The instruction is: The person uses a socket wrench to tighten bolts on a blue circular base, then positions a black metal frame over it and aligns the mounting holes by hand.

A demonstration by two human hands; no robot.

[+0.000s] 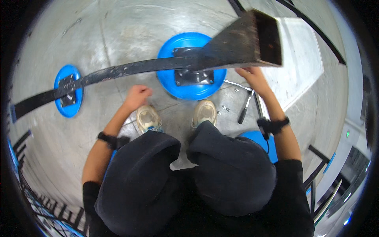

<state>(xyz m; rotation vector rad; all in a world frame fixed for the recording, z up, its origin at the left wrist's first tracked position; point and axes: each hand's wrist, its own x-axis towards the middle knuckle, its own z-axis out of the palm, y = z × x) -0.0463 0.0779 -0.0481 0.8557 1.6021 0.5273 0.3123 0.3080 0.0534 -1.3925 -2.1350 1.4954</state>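
The left hand (138, 96) is curled into a loose fist, fingers folded in, and it seems to hold nothing; whether a small part lies inside it cannot be told. It hovers just above the floor, near the left shoe (148, 118) and just below the long black beam (130, 69). The right hand (252, 77) reaches up with fingers bent, their tips hidden at the underside of the beam's open square end (266, 37); it seems to steady or grip that end, though how far the fingers close cannot be told. The beam runs from that raised end across the big blue base (191, 67), where a dark plate (193, 77) sits on the disc, and on to a smaller blue base (68, 91) at the left, which carries its own plate. As a judgement, the work is partway along: the beam already lies over both bases, but its near end is lifted, not seated. Several loose bolts (225, 107) lie on the concrete floor (118, 27) by the right shoe (204, 112), beside a black-handled wrench (244, 108), so fastening looks not yet finished. A third blue disc (258, 140) shows by the right knee.
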